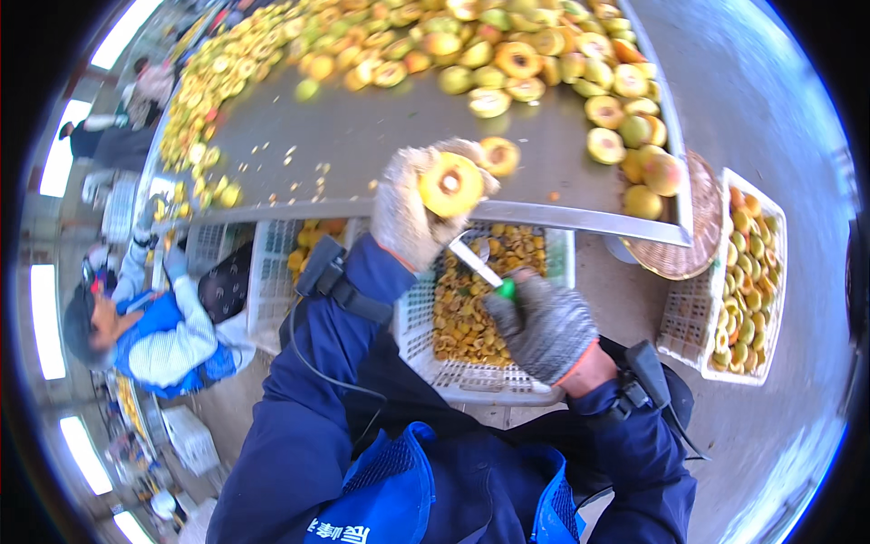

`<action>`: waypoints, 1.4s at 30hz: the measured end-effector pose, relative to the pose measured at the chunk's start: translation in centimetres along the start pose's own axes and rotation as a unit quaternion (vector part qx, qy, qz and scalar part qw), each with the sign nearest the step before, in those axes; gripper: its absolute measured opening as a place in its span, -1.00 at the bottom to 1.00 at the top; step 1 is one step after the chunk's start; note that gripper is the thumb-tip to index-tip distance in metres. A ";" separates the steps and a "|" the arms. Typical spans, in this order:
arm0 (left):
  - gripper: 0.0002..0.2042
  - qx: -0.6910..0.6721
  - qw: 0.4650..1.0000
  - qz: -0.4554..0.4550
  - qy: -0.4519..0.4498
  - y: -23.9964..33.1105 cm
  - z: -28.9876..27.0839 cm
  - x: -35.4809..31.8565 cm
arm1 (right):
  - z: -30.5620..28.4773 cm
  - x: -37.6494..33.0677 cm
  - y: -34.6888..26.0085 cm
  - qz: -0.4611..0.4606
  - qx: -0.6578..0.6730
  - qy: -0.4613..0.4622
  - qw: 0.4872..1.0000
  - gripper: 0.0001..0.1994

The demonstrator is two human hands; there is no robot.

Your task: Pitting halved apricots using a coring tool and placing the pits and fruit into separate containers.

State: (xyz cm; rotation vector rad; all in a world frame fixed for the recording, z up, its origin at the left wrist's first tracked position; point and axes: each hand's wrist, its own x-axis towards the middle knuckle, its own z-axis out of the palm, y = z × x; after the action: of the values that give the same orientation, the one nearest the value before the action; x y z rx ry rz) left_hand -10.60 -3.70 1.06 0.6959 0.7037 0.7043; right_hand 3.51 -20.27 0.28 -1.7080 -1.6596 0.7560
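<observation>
Your left hand (pixel 408 213) has its grip closed around a halved peach (pixel 450 185), cut face up. Your right hand (pixel 542 325), just below it, grips a green-handled pitting spoon (pixel 478 265), above the white crate (pixel 419 335) of halves.

I look down on a grey metal table (pixel 381 118) heaped with halved yellow fruit (pixel 544 45) along its far side; white crates (pixel 716 317) stand below on a grey concrete floor (pixel 779 136); a wicker basket (pixel 689 245) hangs at the table's corner; bright strip lights (pixel 45 317) line the left edge, beside another worker (pixel 154 335).
</observation>
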 end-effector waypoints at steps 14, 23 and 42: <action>-0.65 0.032 0.982 0.184 0.027 -4.5 -4.5 -6.3 | 5.0 1.6 -2.1 -0.081 -0.095 0.046 0.991 -0.76; -0.59 0.473 0.845 0.238 0.072 -7.0 -7.9 -10.9 | 5.6 1.5 -1.6 -0.099 -0.100 0.057 0.988 -0.73; -0.76 -0.152 0.966 0.185 -0.095 -5.3 -4.1 -5.9 | 5.2 1.8 -3.2 0.082 0.222 -0.127 0.963 -0.78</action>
State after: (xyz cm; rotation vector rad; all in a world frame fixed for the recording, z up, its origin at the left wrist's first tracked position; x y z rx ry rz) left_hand -15.28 -9.91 -3.35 0.6043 0.2794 1.0482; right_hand -2.42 -18.23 -0.54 -1.4790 -1.3760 1.3624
